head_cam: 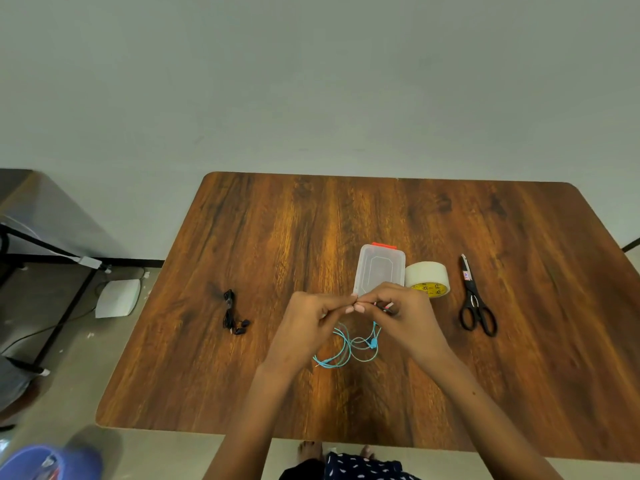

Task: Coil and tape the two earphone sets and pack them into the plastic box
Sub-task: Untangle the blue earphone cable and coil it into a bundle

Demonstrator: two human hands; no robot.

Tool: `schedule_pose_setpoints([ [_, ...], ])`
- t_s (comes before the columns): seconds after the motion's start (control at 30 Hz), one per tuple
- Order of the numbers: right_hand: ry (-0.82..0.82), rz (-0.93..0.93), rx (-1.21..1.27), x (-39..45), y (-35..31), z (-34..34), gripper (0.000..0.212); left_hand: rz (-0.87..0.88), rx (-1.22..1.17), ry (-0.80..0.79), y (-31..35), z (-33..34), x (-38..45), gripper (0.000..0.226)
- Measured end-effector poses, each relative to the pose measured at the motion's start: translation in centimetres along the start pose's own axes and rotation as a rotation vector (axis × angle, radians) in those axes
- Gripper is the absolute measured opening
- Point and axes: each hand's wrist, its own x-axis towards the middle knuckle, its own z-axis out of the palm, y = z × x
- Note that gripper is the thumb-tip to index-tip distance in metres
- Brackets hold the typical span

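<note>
Both hands, left hand [308, 318] and right hand [403, 311], pinch the blue earphone cable [349, 348] above the wooden table [311, 220], its loops dangling, near the closed plastic box [379, 270]; the black earphones [233, 313] lie coiled well left.

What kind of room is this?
Probably a plain workroom, not a kitchen: a bare wall, a wooden table holding tape and scissors, and another table with cables beside it.

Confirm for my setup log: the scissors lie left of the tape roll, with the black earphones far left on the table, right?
Not quite. The head view shows the scissors right of the tape roll, not left. The black earphones do lie far left on the table.
</note>
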Motion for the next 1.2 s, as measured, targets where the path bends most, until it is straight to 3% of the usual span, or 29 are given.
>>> schedule_pose_setpoints([
  [0.37,0.012,0.138,0.105,-1.0,1.1,-1.9,0.01,-0.007,0.042,0.172,-1.8,-0.9,-1.0,0.016],
  [0.77,0.122,0.248,0.254,-1.2,1.5,-1.8,0.022,-0.05,0.006,0.252,-2.3,-1.8,-1.3,0.019],
  [0.93,0.069,0.254,0.259,-0.9,1.8,-1.6,0.012,-0.168,0.144,0.126,-2.7,-2.5,-1.3,0.043],
  [1.0,0.032,0.239,0.255,-0.8,1.8,-1.3,0.017,-0.146,0.203,0.09,-2.4,-2.1,-1.1,0.054],
  [1.13,-0.014,0.143,0.23,-0.7,1.0,-0.3,0.023,0.001,0.071,-0.063,-0.2,-0.2,-0.3,0.036],
  [1.2,-0.007,0.111,0.228,-0.3,0.7,0.0,0.023,0.02,0.014,-0.049,0.4,0.6,-0.1,0.027],
])
